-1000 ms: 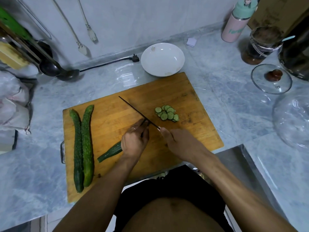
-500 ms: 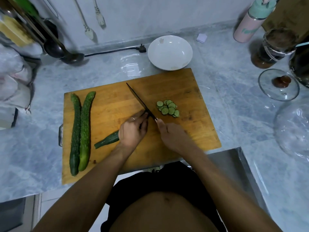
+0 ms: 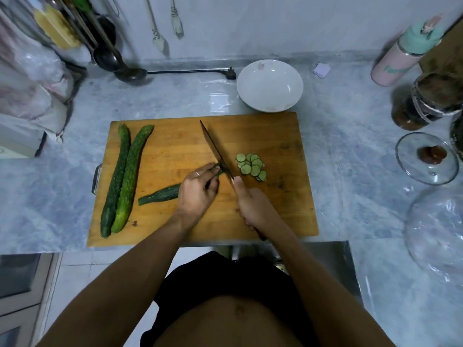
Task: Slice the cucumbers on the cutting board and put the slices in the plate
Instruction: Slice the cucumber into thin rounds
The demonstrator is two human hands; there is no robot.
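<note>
On the cutting board (image 3: 175, 136), the left hand (image 3: 198, 191) pins a cucumber (image 3: 160, 195) under curled fingers. The right hand (image 3: 253, 206) grips the knife (image 3: 215, 149); slices (image 3: 251, 166) lie right of the blade, the plate (image 3: 270, 85) beyond the far edge.

pink bottle (image 3: 398, 60): pale green lettering runs across its side, but it's cut short and too blurred to read.
elsewhere: nothing legible anywhere in the head view — no label, brand, number or sign can be made out.
</note>
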